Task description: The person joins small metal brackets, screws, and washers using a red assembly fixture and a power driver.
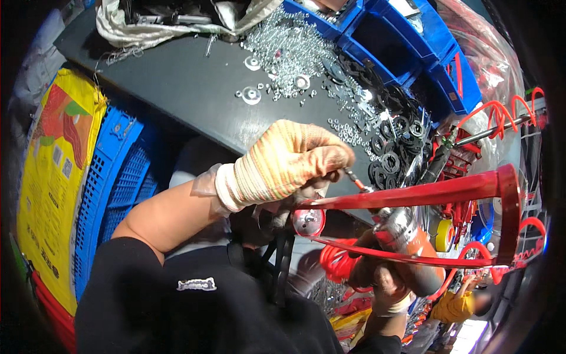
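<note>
Below the dark bench, the gloved left hand (283, 162) pinches a glossy red U-shaped metal frame (471, 189).

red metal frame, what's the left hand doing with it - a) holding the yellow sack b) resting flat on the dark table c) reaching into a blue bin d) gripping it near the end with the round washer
d: the gloved left hand is closed over the red metal frame close to the end where a round washer sits, above the dark table.
</note>
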`<action>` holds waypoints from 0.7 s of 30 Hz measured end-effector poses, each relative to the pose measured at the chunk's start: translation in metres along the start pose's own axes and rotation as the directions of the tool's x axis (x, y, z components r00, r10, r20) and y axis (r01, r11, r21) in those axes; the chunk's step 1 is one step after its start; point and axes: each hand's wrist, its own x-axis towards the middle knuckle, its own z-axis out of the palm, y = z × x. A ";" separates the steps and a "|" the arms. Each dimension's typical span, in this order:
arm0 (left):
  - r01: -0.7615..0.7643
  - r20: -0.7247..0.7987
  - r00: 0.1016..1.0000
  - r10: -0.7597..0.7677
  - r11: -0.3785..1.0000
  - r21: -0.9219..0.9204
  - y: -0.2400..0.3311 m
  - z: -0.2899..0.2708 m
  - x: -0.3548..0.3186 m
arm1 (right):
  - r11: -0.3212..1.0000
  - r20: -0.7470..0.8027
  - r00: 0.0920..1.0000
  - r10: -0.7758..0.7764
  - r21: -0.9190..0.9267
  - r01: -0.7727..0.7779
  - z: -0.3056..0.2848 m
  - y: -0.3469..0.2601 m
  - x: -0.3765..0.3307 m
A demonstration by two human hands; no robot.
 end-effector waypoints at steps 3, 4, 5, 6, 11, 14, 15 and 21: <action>0.019 0.002 1.000 -0.019 1.000 -0.001 -0.010 0.002 -0.003 | 0.990 -0.113 0.986 -0.122 -0.087 0.113 0.003 0.010 -0.013; -0.182 0.005 0.982 0.187 0.953 0.243 -0.021 -0.005 -0.005 | 0.990 -0.110 0.988 -0.110 -0.101 0.099 -0.002 0.003 -0.014; -0.363 0.071 0.925 0.374 0.807 0.466 -0.029 -0.013 -0.003 | 0.990 -0.078 0.995 -0.055 -0.137 0.044 -0.005 -0.004 -0.012; -0.288 0.072 0.925 0.372 0.564 0.774 -0.036 -0.015 -0.012 | 0.985 -0.048 0.999 0.002 -0.175 -0.010 -0.007 -0.011 -0.010; -0.389 0.196 0.863 0.466 0.363 0.847 -0.073 0.004 -0.032 | 0.892 0.103 0.939 0.327 -0.362 -0.271 -0.009 -0.043 0.002; -0.431 0.164 0.801 0.576 0.364 0.826 -0.084 0.000 -0.029 | 0.780 0.113 0.840 0.531 -0.454 -0.432 0.000 -0.064 0.016; -0.426 0.155 0.799 0.580 0.366 0.827 -0.085 -0.002 -0.030 | 0.776 0.115 0.839 0.532 -0.462 -0.429 -0.002 -0.064 0.016; -0.552 0.039 0.789 0.613 0.681 0.482 -0.075 -0.013 -0.021 | 0.873 0.055 0.915 0.399 -0.328 -0.361 -0.056 -0.071 -0.007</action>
